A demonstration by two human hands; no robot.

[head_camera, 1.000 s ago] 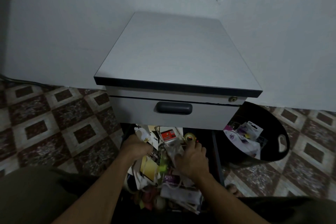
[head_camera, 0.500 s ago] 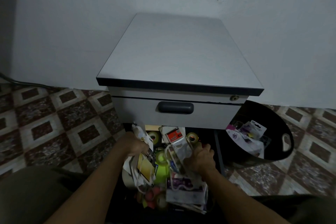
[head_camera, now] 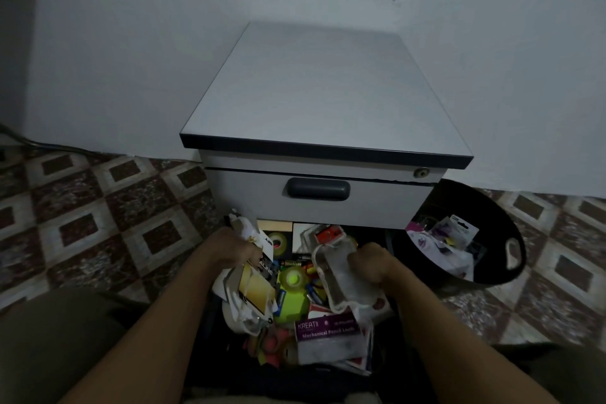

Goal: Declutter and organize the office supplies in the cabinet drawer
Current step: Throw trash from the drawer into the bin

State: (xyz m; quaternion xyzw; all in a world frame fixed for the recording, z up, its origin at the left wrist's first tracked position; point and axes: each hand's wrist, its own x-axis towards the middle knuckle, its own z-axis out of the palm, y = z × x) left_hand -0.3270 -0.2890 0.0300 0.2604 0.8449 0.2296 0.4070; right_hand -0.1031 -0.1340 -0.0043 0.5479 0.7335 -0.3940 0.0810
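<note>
A grey cabinet (head_camera: 324,95) stands against the wall, its top drawer (head_camera: 314,200) shut. Below it a lower drawer (head_camera: 295,275) is pulled out and crammed with supplies: tape rolls, batteries, a green tape dispenser (head_camera: 292,292), a purple pencil-lead pack (head_camera: 328,331). My left hand (head_camera: 234,248) grips a bundle of crumpled white and yellow packaging (head_camera: 252,292) at the drawer's left side. My right hand (head_camera: 370,264) grips clear plastic blister packaging (head_camera: 334,269) lifted above the drawer's right side.
A black bin (head_camera: 492,272) holding discarded wrappers sits on the floor right of the cabinet. Patterned brown and white floor tiles (head_camera: 98,223) lie on both sides. A dark cable (head_camera: 39,143) runs along the wall at the left. My knees fill the bottom corners.
Both hands have closed round packaging and raised it out of the drawer, drawing slightly apart and exposing the green dispenser and batteries between them.
</note>
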